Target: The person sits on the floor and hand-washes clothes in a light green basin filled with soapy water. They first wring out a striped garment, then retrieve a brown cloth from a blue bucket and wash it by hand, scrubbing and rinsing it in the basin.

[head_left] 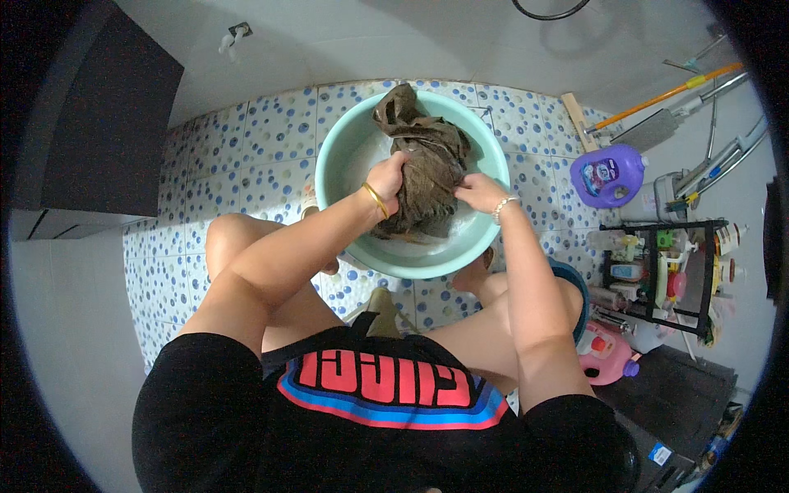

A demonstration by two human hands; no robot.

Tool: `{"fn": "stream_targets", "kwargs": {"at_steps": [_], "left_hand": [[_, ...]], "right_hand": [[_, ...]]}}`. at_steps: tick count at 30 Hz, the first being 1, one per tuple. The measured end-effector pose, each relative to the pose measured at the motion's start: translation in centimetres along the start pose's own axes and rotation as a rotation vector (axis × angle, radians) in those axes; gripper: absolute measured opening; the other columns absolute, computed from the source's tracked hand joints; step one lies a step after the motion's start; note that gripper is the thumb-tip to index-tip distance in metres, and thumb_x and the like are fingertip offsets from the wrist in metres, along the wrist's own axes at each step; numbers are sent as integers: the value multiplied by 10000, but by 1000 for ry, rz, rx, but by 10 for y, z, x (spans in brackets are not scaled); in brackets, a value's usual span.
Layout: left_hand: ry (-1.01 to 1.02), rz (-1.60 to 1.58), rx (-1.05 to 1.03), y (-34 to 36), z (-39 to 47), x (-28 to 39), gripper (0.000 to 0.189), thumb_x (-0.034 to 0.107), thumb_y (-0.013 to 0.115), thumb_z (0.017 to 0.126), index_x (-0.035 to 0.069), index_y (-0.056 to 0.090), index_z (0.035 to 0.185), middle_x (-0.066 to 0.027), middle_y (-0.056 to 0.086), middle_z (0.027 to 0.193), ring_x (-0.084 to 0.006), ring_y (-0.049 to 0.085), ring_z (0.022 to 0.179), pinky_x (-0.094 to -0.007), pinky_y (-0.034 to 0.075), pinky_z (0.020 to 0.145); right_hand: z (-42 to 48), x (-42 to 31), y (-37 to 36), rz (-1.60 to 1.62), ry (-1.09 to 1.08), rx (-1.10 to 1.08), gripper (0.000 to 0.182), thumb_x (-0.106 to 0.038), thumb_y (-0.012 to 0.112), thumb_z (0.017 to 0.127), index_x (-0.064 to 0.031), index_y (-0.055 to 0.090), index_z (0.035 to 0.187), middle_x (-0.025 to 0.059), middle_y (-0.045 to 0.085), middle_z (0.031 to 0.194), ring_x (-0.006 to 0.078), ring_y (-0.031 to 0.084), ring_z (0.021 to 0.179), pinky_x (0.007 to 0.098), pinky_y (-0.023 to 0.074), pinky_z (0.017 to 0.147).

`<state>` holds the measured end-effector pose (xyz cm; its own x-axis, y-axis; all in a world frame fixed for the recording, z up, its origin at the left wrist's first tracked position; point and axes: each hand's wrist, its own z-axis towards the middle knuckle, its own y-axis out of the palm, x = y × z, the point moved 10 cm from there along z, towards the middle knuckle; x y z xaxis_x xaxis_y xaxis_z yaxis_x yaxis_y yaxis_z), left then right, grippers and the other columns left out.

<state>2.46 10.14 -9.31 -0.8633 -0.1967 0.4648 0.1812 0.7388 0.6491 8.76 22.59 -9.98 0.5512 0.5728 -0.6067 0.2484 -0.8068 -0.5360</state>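
A wet brown cloth or garment [428, 166] lies bunched in a pale green plastic basin [336, 148] on the floor between my legs. One end of the fabric is draped up towards the basin's far rim. My left hand [388, 180] grips the cloth at its left side, thumb on top. On the opposite side, my right hand [481, 192] pinches the fabric's edge between thumb and fingers. Whitish, sudsy-looking water shows around the cloth. The fingertips of both hands are partly hidden by the fabric.
Spotted tiles [277, 132] cover the floor. At the right stand a purple detergent jug [607, 175], a pink jug [604, 354] and a black rack [653, 271] of bottles. An orange-handled pole [666, 95] leans there. A dark cabinet [111, 117] hangs at the left.
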Motion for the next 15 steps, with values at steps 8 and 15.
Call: {"fn": "stream_targets", "kwargs": {"at_steps": [8,15], "left_hand": [[145,706,-370,23,-25,-27,468,398,532,798,-34,511,978,-110,577,953,-206,555,857,-312,430,769],[576,1692,-337,48,-80,-39,362,304,562,763,72,407,994,-161,543,864,-349,528,832,-429,386,701]], "right_hand": [[6,-16,25,1077,-75,43,469,-274,547,806,14,431,1158,129,503,1117,227,473,1013,330,359,857],[-8,12,-26,580,-30,620,681,-398,565,725,53,348,1187,231,406,1174,315,406,1077,370,332,883]]}}
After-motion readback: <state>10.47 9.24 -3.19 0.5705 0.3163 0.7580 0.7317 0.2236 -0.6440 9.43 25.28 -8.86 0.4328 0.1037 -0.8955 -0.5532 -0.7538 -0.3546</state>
